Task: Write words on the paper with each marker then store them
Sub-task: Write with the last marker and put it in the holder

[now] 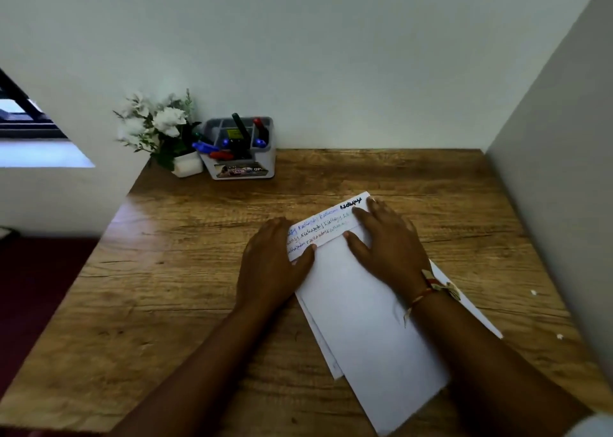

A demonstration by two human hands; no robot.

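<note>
handwriting (pixel 319 230) partly covered and blurred, organizer label (pixel 240 170) unreadable

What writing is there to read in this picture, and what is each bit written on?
Paper: rows of handwriting in blue, black and green, too blurred to spell out.
Card in the front of the pen holder: "OP" at its right end; the rest is too small.
Yellow label inside the pen holder: too small to read.

Wooden desk (pixel 199 287), white walls (pixel 298 55), window (pixel 20 118) left
</note>
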